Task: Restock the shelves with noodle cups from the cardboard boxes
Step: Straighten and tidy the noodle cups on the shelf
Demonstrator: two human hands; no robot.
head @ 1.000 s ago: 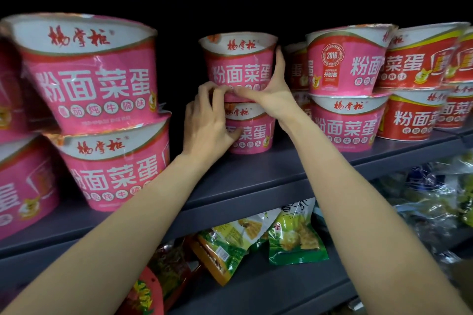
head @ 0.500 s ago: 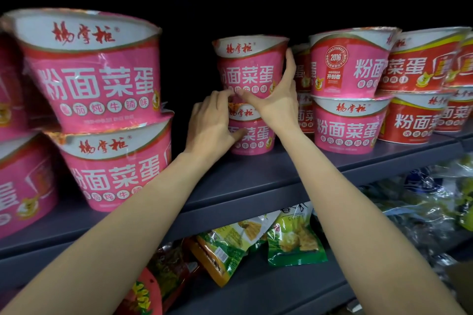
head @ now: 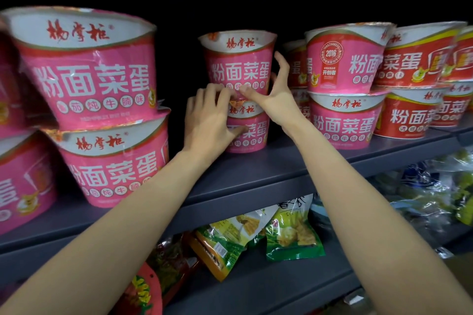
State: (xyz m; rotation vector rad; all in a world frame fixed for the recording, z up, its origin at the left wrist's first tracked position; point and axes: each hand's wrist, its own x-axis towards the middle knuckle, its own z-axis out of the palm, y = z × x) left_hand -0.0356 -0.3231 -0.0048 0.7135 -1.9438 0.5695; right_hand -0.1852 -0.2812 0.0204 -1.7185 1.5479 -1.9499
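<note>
Now the right grip has spread wide, releasing the upper cup; left grip steadies the lower cup. Stack placed.

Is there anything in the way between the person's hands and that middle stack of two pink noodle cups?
Nothing visible. The left hand rests against the lower pink noodle cup on the grey metal shelf. The right hand spans the base of the upper pink noodle cup, thumb in front, fingers beside it.
</note>
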